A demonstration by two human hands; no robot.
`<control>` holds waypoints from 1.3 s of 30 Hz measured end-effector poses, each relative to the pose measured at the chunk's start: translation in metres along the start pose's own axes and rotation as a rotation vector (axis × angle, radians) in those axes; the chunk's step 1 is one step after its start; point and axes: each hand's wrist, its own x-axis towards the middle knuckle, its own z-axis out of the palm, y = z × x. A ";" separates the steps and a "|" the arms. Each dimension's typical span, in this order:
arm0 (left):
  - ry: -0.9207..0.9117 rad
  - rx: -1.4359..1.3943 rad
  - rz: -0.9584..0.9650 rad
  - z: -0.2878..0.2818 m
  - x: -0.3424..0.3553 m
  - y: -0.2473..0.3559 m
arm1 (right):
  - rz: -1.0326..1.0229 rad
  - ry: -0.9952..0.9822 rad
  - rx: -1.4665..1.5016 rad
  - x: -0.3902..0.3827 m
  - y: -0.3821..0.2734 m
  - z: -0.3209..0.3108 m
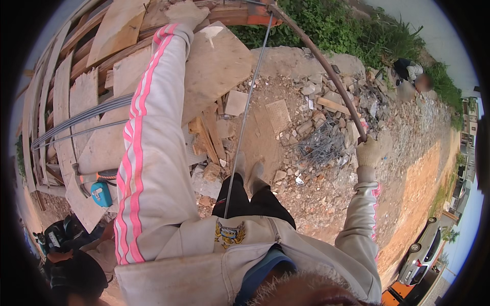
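My left hand [186,14], in a pale glove, rests at the top on the stacked boards [115,38], beside an orange metal fixture [259,18]; its grip is unclear. My right hand [368,152], also gloved, is closed round the lower end of a long rusty metal bar [332,81], which reaches up to that fixture. A thin steel rod [247,104] runs from the fixture down toward my body. Several more rods [81,121] lie across the boards on the left, near a hammer [87,178] and a blue tool case [101,194].
Rubble, a tangle of wire [321,145] and green plants [352,25] lie beyond my feet [255,173]. A person [411,71] is at the upper right, another [76,275] at the lower left. A parked vehicle [421,252] stands at the far right.
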 end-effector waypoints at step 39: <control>0.241 0.165 0.398 0.015 0.098 -0.023 | -0.446 -0.145 1.127 0.025 -0.197 -0.012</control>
